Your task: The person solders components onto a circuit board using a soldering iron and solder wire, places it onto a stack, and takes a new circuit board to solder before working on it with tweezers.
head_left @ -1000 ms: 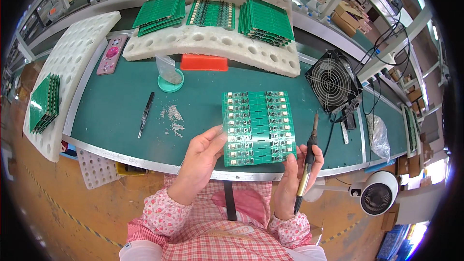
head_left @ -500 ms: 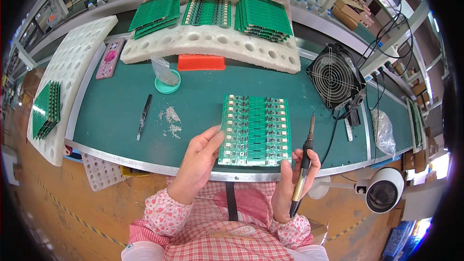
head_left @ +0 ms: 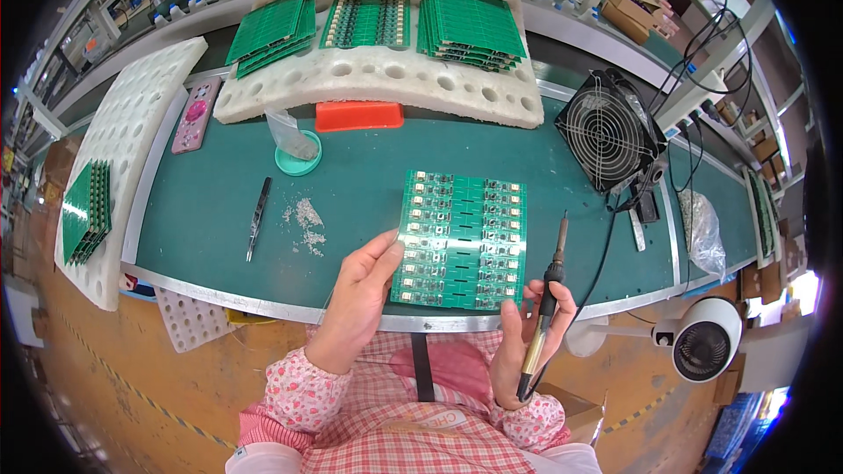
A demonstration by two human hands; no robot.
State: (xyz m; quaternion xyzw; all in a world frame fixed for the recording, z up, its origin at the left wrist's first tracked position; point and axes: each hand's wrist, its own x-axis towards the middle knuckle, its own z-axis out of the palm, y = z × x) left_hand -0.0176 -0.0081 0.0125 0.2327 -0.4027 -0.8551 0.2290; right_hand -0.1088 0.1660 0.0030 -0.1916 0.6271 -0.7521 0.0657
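Between my hands a green circuit board panel (head_left: 465, 241) with rows of small white and black parts is held up over the bench's front edge. My left hand (head_left: 362, 276) pinches its left edge between thumb and fingers. A soldering iron (head_left: 551, 285) rests in my right hand (head_left: 527, 342), its tip pointing up and away, clear of the board. The right thumb and fingers also touch the board's lower right corner. Left of the board, small loose parts (head_left: 307, 221) lie scattered on the green mat (head_left: 369, 162), beside black tweezers (head_left: 258, 219).
Behind, a white foam block (head_left: 369, 79) carries stacks of green boards (head_left: 470, 25). A red tray (head_left: 359, 116) and a turquoise lid (head_left: 299, 158) with a small bag stand before it. A black fan (head_left: 608, 132) is at right; a foam sheet (head_left: 132, 132) with boards stands left.
The board has tilted slightly, so a bright glare now crosses its middle. My right hand and the soldering iron have shifted a little left. My left hand keeps its grip.
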